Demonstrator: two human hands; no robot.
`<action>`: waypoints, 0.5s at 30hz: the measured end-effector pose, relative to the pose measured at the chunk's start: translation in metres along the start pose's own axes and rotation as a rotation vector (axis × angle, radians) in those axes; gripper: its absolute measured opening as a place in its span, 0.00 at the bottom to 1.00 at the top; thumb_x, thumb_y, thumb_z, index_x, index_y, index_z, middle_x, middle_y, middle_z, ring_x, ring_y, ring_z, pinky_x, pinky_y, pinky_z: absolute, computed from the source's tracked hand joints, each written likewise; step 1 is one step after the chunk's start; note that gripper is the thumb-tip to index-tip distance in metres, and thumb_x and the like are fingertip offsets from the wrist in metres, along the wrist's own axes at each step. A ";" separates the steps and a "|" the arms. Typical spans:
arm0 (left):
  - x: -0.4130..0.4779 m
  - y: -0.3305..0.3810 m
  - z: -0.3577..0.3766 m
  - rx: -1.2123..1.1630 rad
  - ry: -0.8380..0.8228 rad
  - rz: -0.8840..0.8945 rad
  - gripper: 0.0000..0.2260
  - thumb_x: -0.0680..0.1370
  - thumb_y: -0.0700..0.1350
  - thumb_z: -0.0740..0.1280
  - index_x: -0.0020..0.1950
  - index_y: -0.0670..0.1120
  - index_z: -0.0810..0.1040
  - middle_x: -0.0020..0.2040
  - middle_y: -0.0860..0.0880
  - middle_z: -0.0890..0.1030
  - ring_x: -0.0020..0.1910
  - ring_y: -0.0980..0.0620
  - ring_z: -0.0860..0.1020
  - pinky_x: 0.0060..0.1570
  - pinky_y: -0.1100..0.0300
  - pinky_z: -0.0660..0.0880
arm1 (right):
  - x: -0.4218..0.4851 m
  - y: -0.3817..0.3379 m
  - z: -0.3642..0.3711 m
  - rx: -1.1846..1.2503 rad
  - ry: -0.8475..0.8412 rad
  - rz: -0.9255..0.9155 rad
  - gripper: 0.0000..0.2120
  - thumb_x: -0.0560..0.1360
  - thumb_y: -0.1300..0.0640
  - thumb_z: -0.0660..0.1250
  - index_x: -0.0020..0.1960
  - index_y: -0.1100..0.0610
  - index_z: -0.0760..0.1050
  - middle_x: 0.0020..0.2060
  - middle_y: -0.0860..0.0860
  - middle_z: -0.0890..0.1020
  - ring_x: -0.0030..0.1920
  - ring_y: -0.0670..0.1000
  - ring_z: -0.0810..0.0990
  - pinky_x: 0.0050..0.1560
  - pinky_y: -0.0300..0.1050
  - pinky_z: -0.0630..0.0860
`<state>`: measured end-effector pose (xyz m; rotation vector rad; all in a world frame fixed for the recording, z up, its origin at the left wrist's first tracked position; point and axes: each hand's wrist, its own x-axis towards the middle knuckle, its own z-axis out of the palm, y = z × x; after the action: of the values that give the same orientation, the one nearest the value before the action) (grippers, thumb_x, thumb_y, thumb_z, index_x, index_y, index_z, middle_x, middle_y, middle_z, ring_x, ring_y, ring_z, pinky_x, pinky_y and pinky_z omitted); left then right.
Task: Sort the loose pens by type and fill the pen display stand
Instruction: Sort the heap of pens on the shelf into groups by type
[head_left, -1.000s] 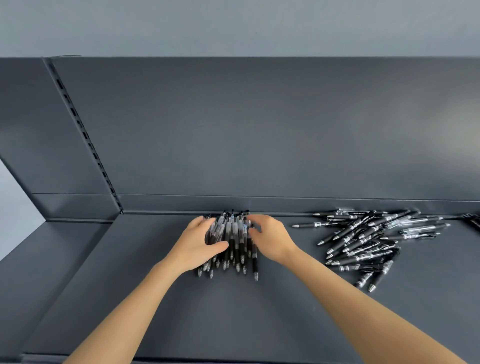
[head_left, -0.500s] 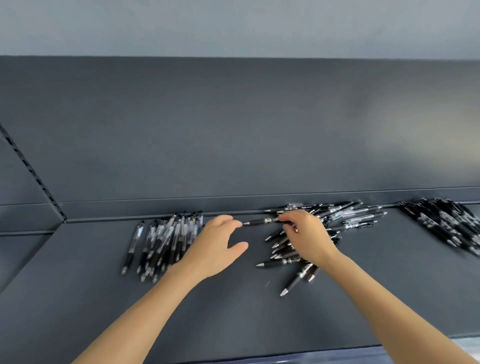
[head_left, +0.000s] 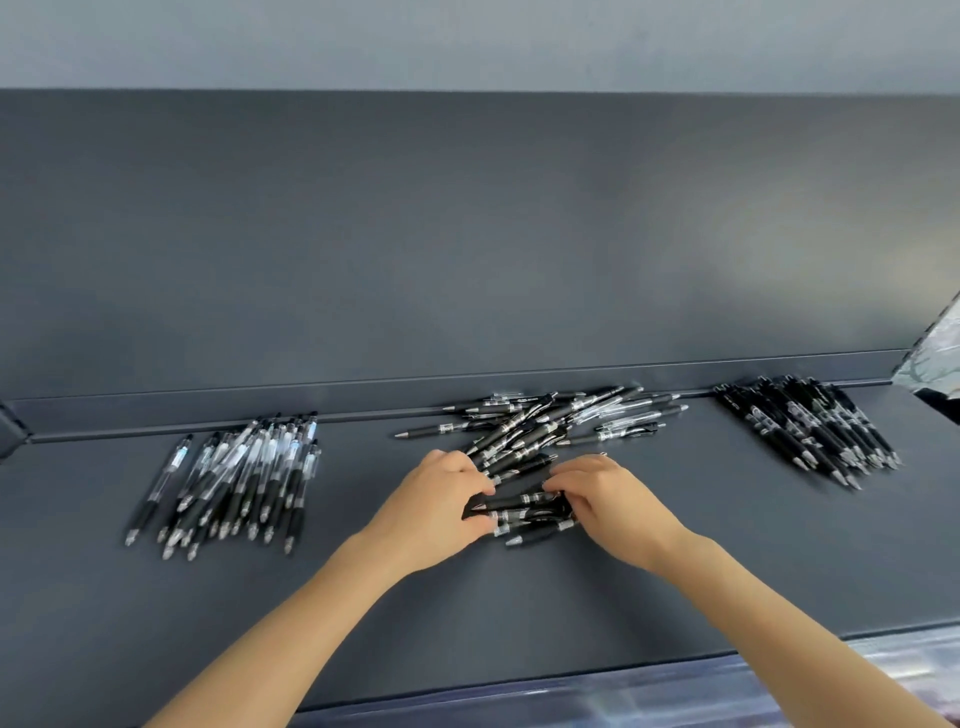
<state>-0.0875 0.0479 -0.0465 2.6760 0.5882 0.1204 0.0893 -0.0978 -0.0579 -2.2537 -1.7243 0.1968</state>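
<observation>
**Gathering a handful of black pens from the middle heap**

Squaring up loose pens looks like the step in hand. Both hands work at the near edge of the mixed heap (head_left: 550, 421), which lies on the dark shelf (head_left: 519, 613) with its far side against the low back lip. Between the hands a small bundle (head_left: 524, 512) of black pens lies crosswise, roughly parallel to the shelf's front edge. It has been pulled a little clear of the jumble so its pens can be lined up end to end.

The left hand (head_left: 434, 506) closes a narrow grip on the bundle's left end, fingers curled over the top and thumb tucked beneath. The right hand (head_left: 610, 496) mirrors it at the other end, fingers bent down over the barrels. Its thumb is hidden, so I cannot tell how firmly that side pinches. Holding both ends probably keeps the round barrels from rolling apart.

The layout reads as sorting by type. A row of clear pens (head_left: 234, 478) lies well to the left, tips toward the front. A pile of dark pens (head_left: 810, 426) lies well to the right, near the shelf's end. The heap between them mixes black and clear barrels, so much of the sorting seems left to do. No separate stand shows in this view.
</observation>
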 end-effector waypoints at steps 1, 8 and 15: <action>0.001 0.005 0.002 0.007 -0.018 0.007 0.16 0.77 0.54 0.66 0.64 0.52 0.76 0.59 0.56 0.72 0.61 0.56 0.65 0.63 0.58 0.67 | -0.003 0.004 -0.002 0.005 -0.008 -0.017 0.18 0.79 0.65 0.56 0.64 0.54 0.77 0.63 0.48 0.76 0.67 0.50 0.69 0.65 0.40 0.66; 0.004 0.029 0.013 0.052 -0.024 -0.101 0.10 0.78 0.51 0.64 0.58 0.51 0.76 0.54 0.56 0.74 0.54 0.56 0.74 0.54 0.58 0.73 | -0.020 0.045 -0.011 0.071 0.046 -0.002 0.18 0.79 0.63 0.59 0.67 0.54 0.73 0.65 0.49 0.75 0.67 0.51 0.70 0.66 0.37 0.64; 0.011 0.047 0.019 0.112 -0.030 -0.152 0.12 0.76 0.50 0.66 0.59 0.52 0.72 0.56 0.56 0.72 0.54 0.55 0.74 0.53 0.56 0.74 | -0.030 0.075 -0.022 0.170 0.061 0.098 0.18 0.79 0.65 0.58 0.66 0.55 0.74 0.63 0.49 0.77 0.64 0.49 0.74 0.60 0.30 0.64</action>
<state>-0.0563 0.0062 -0.0449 2.7223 0.8084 0.0052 0.1567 -0.1476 -0.0632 -2.1983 -1.5076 0.2810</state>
